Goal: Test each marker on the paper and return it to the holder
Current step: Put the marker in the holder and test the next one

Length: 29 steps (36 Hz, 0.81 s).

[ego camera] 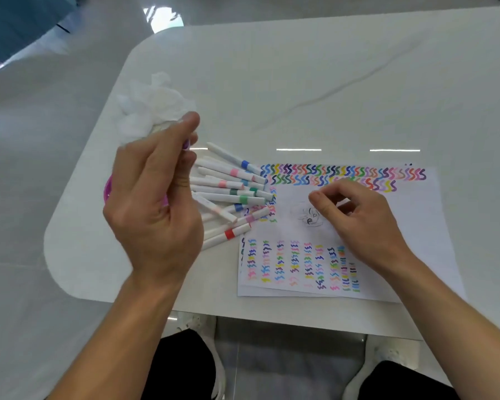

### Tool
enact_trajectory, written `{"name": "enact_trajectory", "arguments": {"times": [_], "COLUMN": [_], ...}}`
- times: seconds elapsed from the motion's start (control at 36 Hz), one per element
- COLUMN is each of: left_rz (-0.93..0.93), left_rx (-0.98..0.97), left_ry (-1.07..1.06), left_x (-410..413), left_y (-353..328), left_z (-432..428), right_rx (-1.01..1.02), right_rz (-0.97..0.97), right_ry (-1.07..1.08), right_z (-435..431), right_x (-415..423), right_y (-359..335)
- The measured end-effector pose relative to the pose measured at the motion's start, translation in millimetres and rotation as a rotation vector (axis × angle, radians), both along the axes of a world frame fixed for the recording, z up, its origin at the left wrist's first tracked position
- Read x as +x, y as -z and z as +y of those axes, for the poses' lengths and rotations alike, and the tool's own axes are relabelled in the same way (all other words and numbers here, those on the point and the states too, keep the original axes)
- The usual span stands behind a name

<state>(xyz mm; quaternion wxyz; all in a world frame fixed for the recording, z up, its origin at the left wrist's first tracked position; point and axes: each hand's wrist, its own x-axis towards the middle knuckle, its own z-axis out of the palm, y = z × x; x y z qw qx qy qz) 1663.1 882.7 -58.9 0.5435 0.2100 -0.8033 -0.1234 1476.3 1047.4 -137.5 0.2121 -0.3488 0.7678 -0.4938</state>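
Note:
My left hand is raised above the table's left side and grips a white marker; only a purple bit of it shows between the fingertips. Behind this hand peeks the rim of a pink holder, mostly hidden. Several white markers with coloured bands lie in a loose pile between the holder and the paper. The white paper is covered with rows of coloured squiggles and a small pencil sketch. My right hand rests on the paper with loosely curled fingers and holds nothing that I can see.
A crumpled white tissue lies at the back left, behind my left hand. The white table has a rounded left corner and a near edge just above my knees. My shoes stand on the floor below.

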Motion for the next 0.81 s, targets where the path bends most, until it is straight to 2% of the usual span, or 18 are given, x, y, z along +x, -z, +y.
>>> {"name": "enact_trajectory", "arguments": {"times": [0.14, 0.64, 0.81], "left_rz": [-0.061, -0.410, -0.518], "left_rx": [-0.020, 0.324, 0.322], "left_ry": [-0.069, -0.365, -0.373], "left_x": [11, 31, 38], "left_y": [-4, 12, 12], "left_z": [-2, -18, -23], "right_rx": [0.022, 0.010, 0.030], "right_rz": [0.012, 0.008, 0.014], "right_ry": [-0.005, 0.011, 0.012], "right_z": [-3, -10, -12], "right_x": [1, 5, 5], "right_y": [-2, -4, -3]}}
